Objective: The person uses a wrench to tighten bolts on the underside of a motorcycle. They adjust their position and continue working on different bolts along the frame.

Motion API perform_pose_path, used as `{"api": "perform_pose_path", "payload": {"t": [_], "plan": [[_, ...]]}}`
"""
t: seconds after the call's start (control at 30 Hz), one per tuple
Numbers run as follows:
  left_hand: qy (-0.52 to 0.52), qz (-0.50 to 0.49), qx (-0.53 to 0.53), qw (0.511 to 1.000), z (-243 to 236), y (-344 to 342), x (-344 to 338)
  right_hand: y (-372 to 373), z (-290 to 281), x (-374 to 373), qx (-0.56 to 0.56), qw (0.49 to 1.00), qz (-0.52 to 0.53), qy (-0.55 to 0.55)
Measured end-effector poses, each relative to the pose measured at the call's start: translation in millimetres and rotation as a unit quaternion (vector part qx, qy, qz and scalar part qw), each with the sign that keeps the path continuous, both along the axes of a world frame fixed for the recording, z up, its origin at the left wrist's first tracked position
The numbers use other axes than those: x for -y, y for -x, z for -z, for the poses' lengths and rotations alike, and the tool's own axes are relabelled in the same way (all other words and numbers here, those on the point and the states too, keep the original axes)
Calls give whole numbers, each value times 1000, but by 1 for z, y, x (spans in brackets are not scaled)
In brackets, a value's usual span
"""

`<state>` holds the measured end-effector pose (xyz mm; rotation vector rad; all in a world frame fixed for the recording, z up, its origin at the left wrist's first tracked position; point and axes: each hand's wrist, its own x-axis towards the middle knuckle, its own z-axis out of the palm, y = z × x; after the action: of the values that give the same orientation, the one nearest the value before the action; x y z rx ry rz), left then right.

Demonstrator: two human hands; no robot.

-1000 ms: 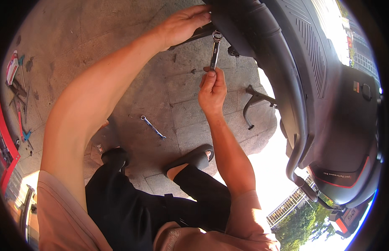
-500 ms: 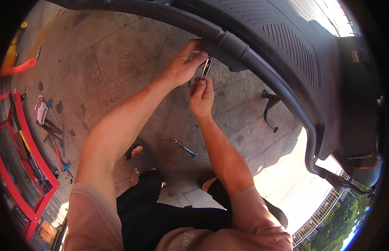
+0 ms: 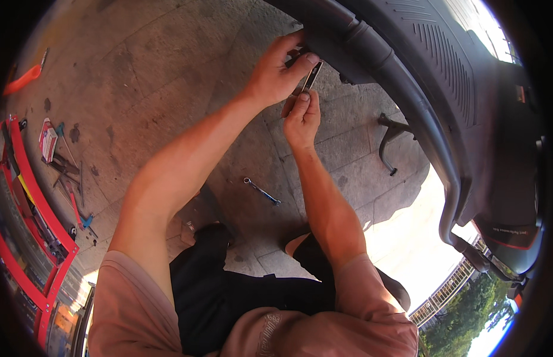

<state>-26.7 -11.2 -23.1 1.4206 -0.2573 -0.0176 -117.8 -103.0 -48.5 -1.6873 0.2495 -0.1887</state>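
Observation:
Above me stretches the dark side of a scooter-like vehicle [image 3: 434, 53], with a thick black tube [image 3: 401, 83] running along its lower edge. My left hand [image 3: 279, 68] is curled against a dark panel [image 3: 333, 56] beneath that tube; its fingertips are partly hidden, and what they grip cannot be made out. Just below it, my right hand [image 3: 302, 119] pinches the lower end of a slim, flat metal tool [image 3: 313, 76] with a dark middle. The tool slants upward, its upper end beside my left thumb. Its exact kind is unclear.
A combination wrench [image 3: 262, 191] lies on the paved floor between my feet. At left stands a red-framed tool cart [image 3: 62, 271], with pliers [image 3: 63, 165], a red-and-white box [image 3: 48, 140] and several hand tools beside it. The vehicle's stand [image 3: 388, 143] juts out at right.
My view has shifted slightly, and both hands appear higher and farther right. The right hand keeps its pinch on the slim tool, and the left stays up by the panel.

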Motion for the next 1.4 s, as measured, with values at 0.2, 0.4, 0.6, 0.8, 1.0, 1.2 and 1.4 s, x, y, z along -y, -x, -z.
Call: {"api": "perform_pose_path", "payload": {"t": [0.2, 0.4, 0.6, 0.8, 1.0, 1.2, 1.4], "plan": [[45, 81, -43, 995, -20, -15, -7, -6, -3, -16, 12, 996, 62, -69], [87, 116, -141, 979, -31, -20, -11, 2, -10, -13, 13, 995, 69, -73], [84, 102, -162, 978, -35, -23, -8, 4, -7, -5, 3, 999, 35, -34], [63, 168, -191, 965, -41, -32, -19, 1, -3, -6, -4, 996, 46, -78], [58, 188, -195, 961, -37, -33, -21, -2, -7, -6, 3, 997, 44, -56], [87, 191, -178, 961, -28, -36, -19, -7, -5, -26, -16, 993, 59, -102], [74, 206, -195, 956, -29, -37, -22, -8, -7, -48, -9, 992, 109, -65]]}}
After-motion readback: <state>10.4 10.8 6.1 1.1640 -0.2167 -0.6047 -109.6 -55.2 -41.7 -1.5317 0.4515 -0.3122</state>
